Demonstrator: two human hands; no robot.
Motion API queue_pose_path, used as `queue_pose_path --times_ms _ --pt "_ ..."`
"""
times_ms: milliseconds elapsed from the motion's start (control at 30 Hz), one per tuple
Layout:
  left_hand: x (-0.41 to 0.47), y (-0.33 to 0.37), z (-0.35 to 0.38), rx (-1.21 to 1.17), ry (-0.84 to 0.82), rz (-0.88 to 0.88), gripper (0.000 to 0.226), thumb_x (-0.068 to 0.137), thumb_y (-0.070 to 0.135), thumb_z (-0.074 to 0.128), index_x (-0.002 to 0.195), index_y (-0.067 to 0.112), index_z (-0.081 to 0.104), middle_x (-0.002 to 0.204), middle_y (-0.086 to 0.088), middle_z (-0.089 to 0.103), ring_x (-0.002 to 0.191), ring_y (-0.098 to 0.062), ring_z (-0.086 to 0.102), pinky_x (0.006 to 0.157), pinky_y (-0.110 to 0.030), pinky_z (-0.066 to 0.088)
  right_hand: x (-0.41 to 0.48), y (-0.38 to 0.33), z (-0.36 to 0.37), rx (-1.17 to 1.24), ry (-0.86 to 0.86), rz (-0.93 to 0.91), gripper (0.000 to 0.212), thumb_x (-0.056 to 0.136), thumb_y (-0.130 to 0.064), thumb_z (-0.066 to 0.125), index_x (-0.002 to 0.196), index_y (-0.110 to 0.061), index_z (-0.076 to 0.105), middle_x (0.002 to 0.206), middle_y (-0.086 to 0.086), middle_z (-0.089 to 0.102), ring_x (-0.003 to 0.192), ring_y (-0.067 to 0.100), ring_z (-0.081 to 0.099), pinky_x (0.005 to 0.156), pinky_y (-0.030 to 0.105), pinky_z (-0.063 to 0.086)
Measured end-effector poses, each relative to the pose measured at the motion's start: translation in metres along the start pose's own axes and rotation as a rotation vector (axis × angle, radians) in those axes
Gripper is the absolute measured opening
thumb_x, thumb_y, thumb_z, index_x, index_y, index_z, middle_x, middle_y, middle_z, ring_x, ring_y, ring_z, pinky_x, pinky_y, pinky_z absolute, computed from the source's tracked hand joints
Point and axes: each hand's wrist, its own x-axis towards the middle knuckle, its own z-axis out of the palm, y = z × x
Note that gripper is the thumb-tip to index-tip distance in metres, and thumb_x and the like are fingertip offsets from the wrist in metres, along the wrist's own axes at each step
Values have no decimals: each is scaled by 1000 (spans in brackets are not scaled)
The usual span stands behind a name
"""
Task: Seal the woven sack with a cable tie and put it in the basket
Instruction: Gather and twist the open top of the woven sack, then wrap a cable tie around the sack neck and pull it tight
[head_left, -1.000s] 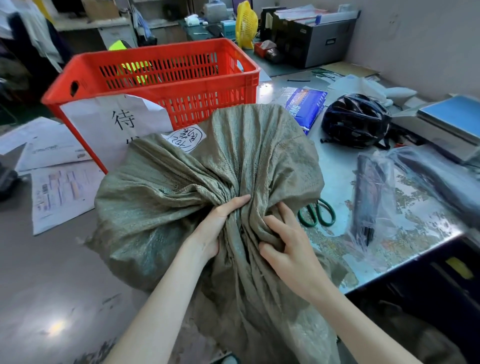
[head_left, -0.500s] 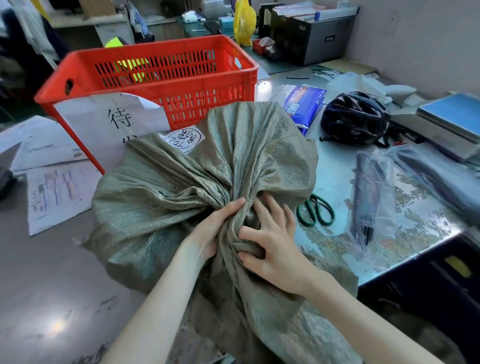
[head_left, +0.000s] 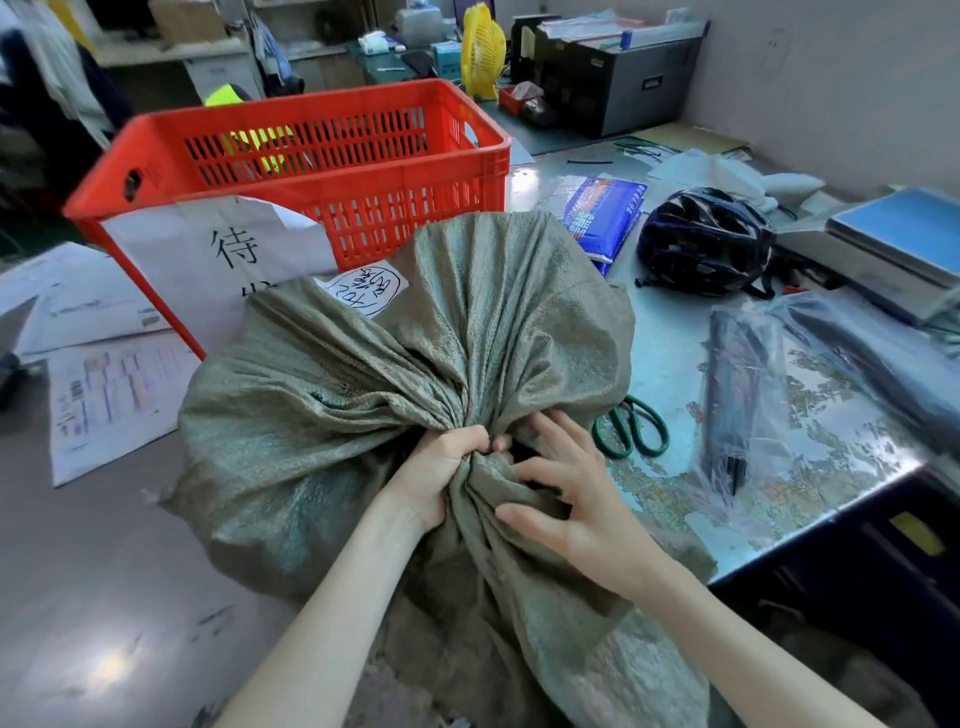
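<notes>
A full grey-green woven sack (head_left: 332, 415) lies on the table in front of me, a white handwritten label on its top. Its mouth is gathered into a twisted neck that runs toward me. My left hand (head_left: 441, 473) is clenched around that neck. My right hand (head_left: 566, 493) lies on the bunched cloth just right of it, fingers spread and pressing into the folds. Behind the sack stands the red plastic basket (head_left: 322, 124) with a paper sign on its front. Black cable ties (head_left: 589, 162) lie far back on the table, out of both hands.
Green-handled scissors (head_left: 631, 428) lie right of the sack. Further right are a black helmet (head_left: 706, 241), a blue packet (head_left: 605, 213), plastic-wrapped dark items (head_left: 737, 384) and a scale (head_left: 893, 244). Printed sheets (head_left: 109, 395) lie at the left. The table's edge runs along the lower right.
My left hand has closed from a loose hold into a tight fist round the neck. My right hand has shifted from gripping the cloth to spreading its fingers over the folds.
</notes>
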Motion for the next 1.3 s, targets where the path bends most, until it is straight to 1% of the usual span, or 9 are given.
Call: queue_pose_path --times_ms 133,367,533,633,733,900,1100,1233,1300 --pt "5 -5 1 7 89 37 10 71 7 43 66 12 37 49 0 37 42 -13 37 40 -18 35 -4 4 -8 190 185 118 29 76 -47 62 97 -27 63 129 -26 48 129 -9 37 100 8 30" --pt "0 -11 9 -38 122 20 18 70 15 39 57 17 27 49 -1 27 40 -15 29 40 -22 24 -9 38 -18 197 330 282 21 86 -12 65 104 -20 59 105 -11 64 103 5 60 91 28 48" --pt "0 -16 8 -127 106 150 28 68 22 54 54 17 30 47 4 24 37 -9 23 35 -20 25 -14 63 -37 232 445 394 14 85 -2 62 92 -14 64 93 -1 69 84 7 64 73 13 48" --pt "1 -17 2 -83 76 196 28 69 22 66 50 19 46 51 3 23 41 -8 25 40 -18 24 -14 82 -47 201 518 441 11 84 -2 63 90 -12 65 90 2 70 84 14 65 75 23 50" --pt "2 -18 -4 41 52 217 37 63 29 72 55 19 37 53 4 27 43 -9 29 43 -20 28 -14 111 -55 86 567 482 11 85 -2 61 93 -9 63 89 4 69 82 18 64 76 32 51" --pt "1 -22 -4 182 146 253 32 60 26 72 48 13 46 48 1 43 45 -16 41 52 -27 34 -22 168 -66 -141 619 685 17 86 -1 55 102 2 59 90 12 59 80 25 54 70 32 41" --pt "3 -23 4 144 190 245 31 68 18 63 43 17 45 45 3 40 41 -12 37 52 -30 28 -45 217 -75 -308 494 866 7 83 1 51 77 -1 50 83 18 53 71 30 51 56 32 33" --pt "1 -21 2 129 207 221 26 61 23 72 72 6 56 66 -7 47 61 -20 45 64 -33 33 -43 221 -73 -401 432 908 15 87 -10 57 86 4 55 96 20 51 77 31 50 65 35 39" --pt "1 -21 3 122 217 213 18 64 20 69 61 7 57 57 -4 50 54 -17 49 62 -31 36 -42 223 -70 -430 414 916 25 88 -18 60 90 6 56 104 21 50 85 34 52 70 38 43"
